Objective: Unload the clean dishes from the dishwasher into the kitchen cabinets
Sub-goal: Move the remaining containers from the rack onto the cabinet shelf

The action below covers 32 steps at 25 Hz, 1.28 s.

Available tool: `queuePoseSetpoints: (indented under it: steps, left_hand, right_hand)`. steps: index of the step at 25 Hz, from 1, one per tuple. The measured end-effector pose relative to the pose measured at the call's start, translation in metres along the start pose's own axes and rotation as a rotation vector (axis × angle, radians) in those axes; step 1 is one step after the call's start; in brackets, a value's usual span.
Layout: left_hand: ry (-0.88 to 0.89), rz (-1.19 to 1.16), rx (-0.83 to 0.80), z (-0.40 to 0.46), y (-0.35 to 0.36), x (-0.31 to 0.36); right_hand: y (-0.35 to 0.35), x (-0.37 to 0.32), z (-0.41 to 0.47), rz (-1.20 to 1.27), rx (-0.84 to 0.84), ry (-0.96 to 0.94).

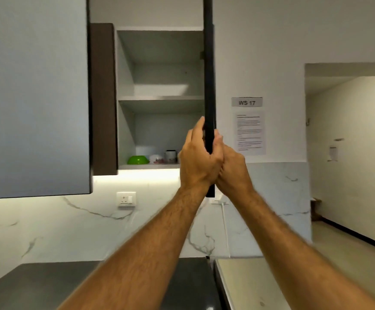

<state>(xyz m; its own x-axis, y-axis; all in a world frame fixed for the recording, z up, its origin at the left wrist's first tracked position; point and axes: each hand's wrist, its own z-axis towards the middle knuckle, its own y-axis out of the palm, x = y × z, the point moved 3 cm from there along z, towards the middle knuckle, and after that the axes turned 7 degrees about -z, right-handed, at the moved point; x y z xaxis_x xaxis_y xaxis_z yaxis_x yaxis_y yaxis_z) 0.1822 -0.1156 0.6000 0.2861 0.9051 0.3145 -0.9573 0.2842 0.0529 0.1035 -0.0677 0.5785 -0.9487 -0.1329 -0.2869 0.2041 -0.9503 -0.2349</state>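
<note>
A wall cabinet stands open, its dark door (208,63) seen edge-on, swung straight toward me. My left hand (197,159) and my right hand (233,168) both clasp the door's lower edge, one on each side. On the cabinet's bottom shelf (146,167) sit a green bowl (138,159), a white cup (155,158) and a dark-lidded jar or mug (170,155). The middle shelf (159,98) and the space above it hold nothing visible. The dishwasher is out of view.
Another cabinet door (34,95) hangs open at the left, close to my head. Below are a marbled backsplash with a socket (126,199), a dark countertop (47,285) and a pale surface (249,283) to its right. A doorway (347,153) opens at the right.
</note>
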Motion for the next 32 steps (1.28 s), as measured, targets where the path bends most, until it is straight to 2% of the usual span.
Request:
queuePoseSetpoints:
  steps: [2,6,9,12,17,19,20,22,24,25,26,29,32]
  left_hand:
    - [-0.099,0.050,0.069,0.000,-0.034,-0.025]
    - [-0.452,0.263,0.076,-0.004,-0.094,-0.084]
    - [-0.607,0.328,0.051,0.002,-0.133,-0.132]
    - [-0.650,0.311,0.086,0.009,-0.153,-0.174]
    - [-0.632,0.258,0.216,0.019,-0.158,-0.238]
    - [-0.593,0.327,0.216,0.026,-0.159,-0.266]
    - [-0.517,0.425,0.209,0.031,-0.159,-0.278]
    - [-0.240,0.785,0.093,0.036,-0.151,-0.303]
    - [0.007,1.086,-0.178,0.035,-0.127,-0.330]
    - [0.045,1.137,-0.268,0.031,-0.114,-0.344]
    - [0.040,1.155,-0.289,0.030,-0.106,-0.356]
    - [0.047,1.185,-0.223,0.037,-0.097,-0.390]
    - [0.059,1.207,-0.246,0.049,-0.094,-0.425]
  right_hand:
    - [0.036,-0.013,-0.002,0.135,-0.126,-0.019]
    - [0.128,-0.027,-0.011,-0.094,-0.420,-0.154]
    - [0.190,-0.029,-0.017,-0.266,-0.482,-0.235]
    - [0.225,-0.016,-0.005,-0.402,-0.530,-0.226]
    - [0.274,0.008,0.014,-0.455,-0.589,-0.223]
    - [0.292,0.023,0.023,-0.523,-0.591,-0.284]
    - [0.297,0.032,0.029,-0.569,-0.581,-0.318]
    - [0.311,0.059,0.042,-0.662,-0.531,-0.378]
    - [0.323,0.090,0.057,-0.706,-0.460,-0.425]
    - [0.329,0.105,0.063,-0.711,-0.406,-0.453]
    - [0.335,0.116,0.070,-0.713,-0.348,-0.501]
    - [0.350,0.136,0.085,-0.707,-0.206,-0.673]
    - [0.366,0.153,0.096,-0.687,-0.146,-0.757]
